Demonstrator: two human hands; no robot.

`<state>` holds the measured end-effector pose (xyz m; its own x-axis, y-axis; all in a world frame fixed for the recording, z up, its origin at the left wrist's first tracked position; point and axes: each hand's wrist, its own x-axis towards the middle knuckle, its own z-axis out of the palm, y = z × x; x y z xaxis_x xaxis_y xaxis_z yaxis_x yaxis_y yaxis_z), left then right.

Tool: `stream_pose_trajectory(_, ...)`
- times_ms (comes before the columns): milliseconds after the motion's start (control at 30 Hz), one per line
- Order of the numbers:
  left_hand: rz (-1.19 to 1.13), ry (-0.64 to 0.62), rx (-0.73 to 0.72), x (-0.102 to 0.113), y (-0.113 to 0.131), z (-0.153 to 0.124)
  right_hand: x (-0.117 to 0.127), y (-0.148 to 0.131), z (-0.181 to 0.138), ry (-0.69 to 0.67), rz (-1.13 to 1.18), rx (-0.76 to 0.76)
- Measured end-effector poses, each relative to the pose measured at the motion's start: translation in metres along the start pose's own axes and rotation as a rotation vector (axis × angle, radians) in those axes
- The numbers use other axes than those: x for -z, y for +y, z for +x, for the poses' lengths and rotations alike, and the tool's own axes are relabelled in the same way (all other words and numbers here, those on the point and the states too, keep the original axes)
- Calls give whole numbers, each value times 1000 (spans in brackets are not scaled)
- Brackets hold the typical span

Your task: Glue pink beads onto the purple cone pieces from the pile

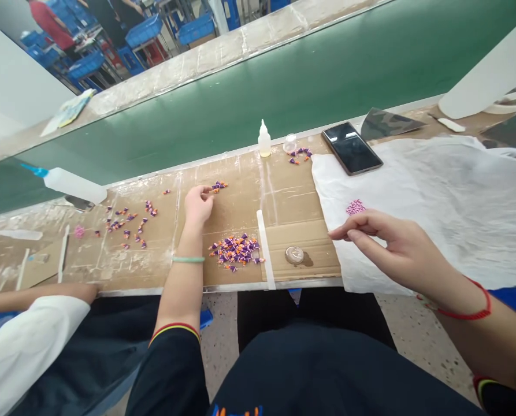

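Pile (236,250): purple-and-orange pieces are lying heaped on the cardboard (240,211), near the front edge, between the left forearm and the white strip (266,248).
Left hand (199,205): is sitting just beside a small group of the same pieces (218,186), toward the belt side. Fingers are curling in, thumb close to them; the hand is hiding whether a piece is being pinched.
Right hand (383,242): is hanging over the edge of the white cloth (435,190). Thumb and forefinger are bunching narrow; whether anything tiny is sitting between the tips, I'm not able to say.
Pink bits (355,207): are lying in a little patch on the cloth, just beyond the right hand.
Clear disc (294,255): is lying flat on the cardboard between strip and cloth, a dark patch showing beside it.
Small bottle (264,141): is standing upright by the green belt (223,92); a clear cup (289,143) is sitting near it, with a few more pieces (300,155) close by.
Phone (353,148): is lying screen up, partly on the cloth.
Left end: scattered pieces (127,222) are lying near a tipped blue-nozzle bottle (73,184); a co-worker's arm (36,296) is resting along the edge.
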<state>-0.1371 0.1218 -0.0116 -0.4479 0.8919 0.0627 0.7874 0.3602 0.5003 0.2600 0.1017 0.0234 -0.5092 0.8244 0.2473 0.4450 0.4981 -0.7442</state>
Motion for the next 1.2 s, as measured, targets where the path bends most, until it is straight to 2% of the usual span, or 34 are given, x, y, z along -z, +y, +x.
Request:
stream_pose_trajectory(67,41,-21,-15,-3,-2,20,0,2,-2,2,2,-17)
stream_pose_trajectory(167,93,-51,-38,-6,-5,31,2,7,-5,11,5,-40)
stream_pose_trajectory(367,160,-83,-87,-7,-11,24,2,9,-7,33,20,-93)
stream_pose_trajectory(533,166,-155,-141,-2,-4,21,1,10,-7,67,36,-95)
stream_pose_trajectory(733,-14,-193,-130,12,0,19,-2,31,-11,132,48,-130)
stream_pose_trajectory(833,-230,-197,-56,14,3,2,-5,41,-15,163,93,-151)
stream_pose_trajectory(967,-618,-249,74,7,16,-41,-7,43,-16,151,135,-156)
stream_pose_trajectory(1100,-1023,-282,169,-8,48,-92,-10,29,-16,160,158,-105)
stream_pose_trajectory(1200,-1260,-297,228,-24,81,-129,-24,5,-17,228,169,76)
